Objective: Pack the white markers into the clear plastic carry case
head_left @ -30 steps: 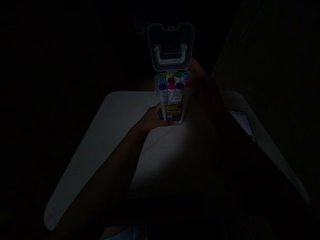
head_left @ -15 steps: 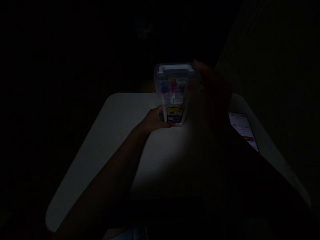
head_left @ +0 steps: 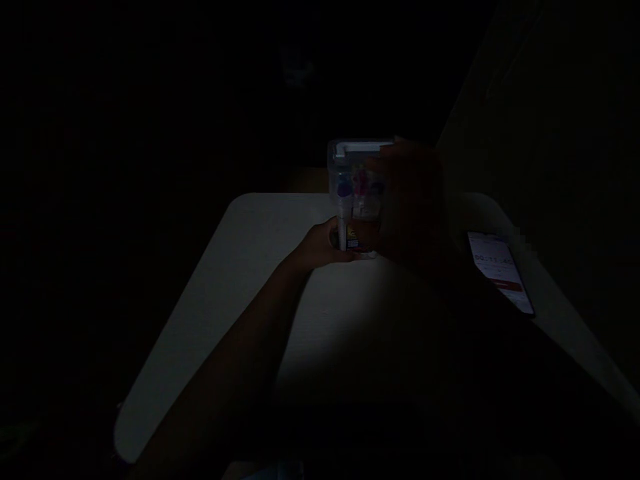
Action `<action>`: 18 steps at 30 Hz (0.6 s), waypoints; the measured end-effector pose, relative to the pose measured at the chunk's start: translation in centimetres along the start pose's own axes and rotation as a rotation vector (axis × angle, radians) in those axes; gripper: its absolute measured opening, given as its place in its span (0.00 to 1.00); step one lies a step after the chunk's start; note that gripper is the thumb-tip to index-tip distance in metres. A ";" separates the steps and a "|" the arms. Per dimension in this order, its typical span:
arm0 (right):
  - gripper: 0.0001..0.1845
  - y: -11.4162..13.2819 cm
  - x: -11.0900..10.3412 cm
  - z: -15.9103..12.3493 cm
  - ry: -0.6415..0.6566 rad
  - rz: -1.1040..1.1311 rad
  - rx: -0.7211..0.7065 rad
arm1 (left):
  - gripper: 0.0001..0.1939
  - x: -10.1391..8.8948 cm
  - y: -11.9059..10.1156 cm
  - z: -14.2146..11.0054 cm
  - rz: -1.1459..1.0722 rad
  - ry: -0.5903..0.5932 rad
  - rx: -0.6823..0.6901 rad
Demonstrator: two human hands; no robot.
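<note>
A clear plastic marker box [head_left: 343,205] stands upright near the far edge of the table, with blue and pink marker ends showing through it. On its top is a clear lid with a pale handle [head_left: 363,145]. My left hand [head_left: 323,245] is closed around the lower left of the box, thumb across the bottom front. Dark in shadow, my right hand [head_left: 413,193] grips the right side, its fingers reaching over the lid and across the front. It hides much of the label [head_left: 353,238] and the box's right half.
A phone [head_left: 500,270] with a lit timer screen lies on the right of the white table [head_left: 220,293]. The room is very dark, and a shadow covers the near right part of the tabletop. A wall rises at the right.
My right hand has come down from the lid's right corner and now covers the box's right front. The view has shifted slightly, so table, box and phone appear further right and lower.
</note>
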State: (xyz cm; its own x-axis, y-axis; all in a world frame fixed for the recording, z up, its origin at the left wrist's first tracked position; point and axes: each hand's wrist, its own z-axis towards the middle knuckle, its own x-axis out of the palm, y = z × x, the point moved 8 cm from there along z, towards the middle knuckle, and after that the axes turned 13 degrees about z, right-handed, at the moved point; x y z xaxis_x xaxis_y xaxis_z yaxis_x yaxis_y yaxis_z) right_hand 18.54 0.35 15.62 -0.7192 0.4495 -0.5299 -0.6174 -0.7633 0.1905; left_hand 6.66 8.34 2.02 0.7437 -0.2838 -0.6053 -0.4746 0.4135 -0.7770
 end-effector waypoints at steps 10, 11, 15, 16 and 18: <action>0.21 1.9 -0.6 0.2 -0.006 -0.178 0.087 | 0.37 -0.1 -0.1 0.0 0.003 -0.018 -0.008; 0.21 2.0 -0.5 0.2 -0.001 -0.200 0.102 | 0.37 -0.1 -0.1 0.0 0.005 -0.014 -0.006; 0.23 2.6 -0.4 0.1 0.003 -0.271 0.146 | 0.38 -0.1 -0.1 0.1 0.037 -0.006 -0.010; 0.23 2.6 -0.3 0.1 0.002 -0.274 0.154 | 0.38 -0.1 0.0 0.1 0.055 -0.010 -0.017; 0.23 2.6 -0.2 0.1 0.000 -0.275 0.165 | 0.37 -0.1 0.0 0.1 0.064 -0.009 -0.021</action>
State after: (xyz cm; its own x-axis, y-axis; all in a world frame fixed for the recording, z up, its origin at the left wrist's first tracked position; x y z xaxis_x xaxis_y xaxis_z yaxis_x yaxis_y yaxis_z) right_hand 17.10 -1.68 16.32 -0.5181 0.6285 -0.5801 -0.8321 -0.5274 0.1717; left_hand 6.61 8.48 2.12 0.7156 -0.2490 -0.6526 -0.5312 0.4128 -0.7399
